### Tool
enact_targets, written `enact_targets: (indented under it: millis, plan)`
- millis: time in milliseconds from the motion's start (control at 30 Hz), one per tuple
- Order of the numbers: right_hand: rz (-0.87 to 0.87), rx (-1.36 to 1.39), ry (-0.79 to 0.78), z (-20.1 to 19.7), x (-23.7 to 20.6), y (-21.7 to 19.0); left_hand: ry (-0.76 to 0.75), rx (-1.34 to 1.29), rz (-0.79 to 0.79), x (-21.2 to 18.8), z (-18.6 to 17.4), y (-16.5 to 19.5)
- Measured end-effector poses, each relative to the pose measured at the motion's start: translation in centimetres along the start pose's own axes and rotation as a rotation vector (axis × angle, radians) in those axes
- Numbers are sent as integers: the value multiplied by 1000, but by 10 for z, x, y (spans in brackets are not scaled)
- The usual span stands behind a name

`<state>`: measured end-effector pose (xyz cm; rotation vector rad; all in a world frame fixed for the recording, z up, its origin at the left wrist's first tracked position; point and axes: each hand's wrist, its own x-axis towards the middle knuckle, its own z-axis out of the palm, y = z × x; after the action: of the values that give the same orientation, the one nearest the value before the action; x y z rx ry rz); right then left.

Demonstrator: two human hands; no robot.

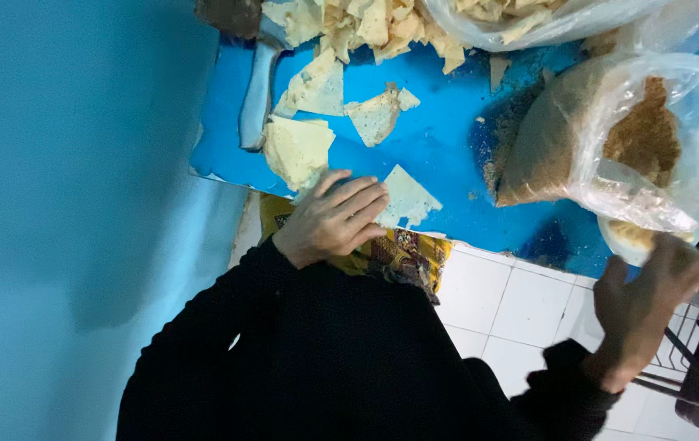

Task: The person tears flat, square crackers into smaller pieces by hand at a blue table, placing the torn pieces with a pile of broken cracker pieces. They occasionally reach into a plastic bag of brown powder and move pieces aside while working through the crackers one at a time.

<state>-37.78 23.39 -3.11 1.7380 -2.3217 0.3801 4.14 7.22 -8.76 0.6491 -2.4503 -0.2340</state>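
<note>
I am pressing my left hand flat, fingers spread, grip holding nothing, on a triangular wafer at the bench edge, at 6 o'clock of the board. My right hand is cupping a small white bowl under the crumb bag at 3 o'clock; how tightly its grip is closing I cannot tell. Risks: the wafer is overhanging and could snap or slide off onto the tiles; the slumping bag could be spilling crumbs past the bowl.

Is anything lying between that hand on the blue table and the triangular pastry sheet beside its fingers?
Nothing visible does. The left hand rests on the blue table, its fingertips right at the pale triangular pastry sheet, with no object between them.
</note>
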Motion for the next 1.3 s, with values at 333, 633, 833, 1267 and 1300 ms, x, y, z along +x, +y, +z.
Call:
enact_targets:
  millis: [333,633,833,1267,1300]
  plan:
    - [-95,-187,-297,21,2,60,29,39,2,-3,-12,7]
    - [-157,-221,-359,14,20,67,44,84,115,-10,-9,-7]
    - [-101,-223,-218,-8,14,14,73,98,126,-14,-8,-13]
    - [-701,332,-344,14,74,-212,64,110,132,-19,-16,-12]
    - [-743,293,-294,14,77,-220,72,114,126,-19,-17,-13]
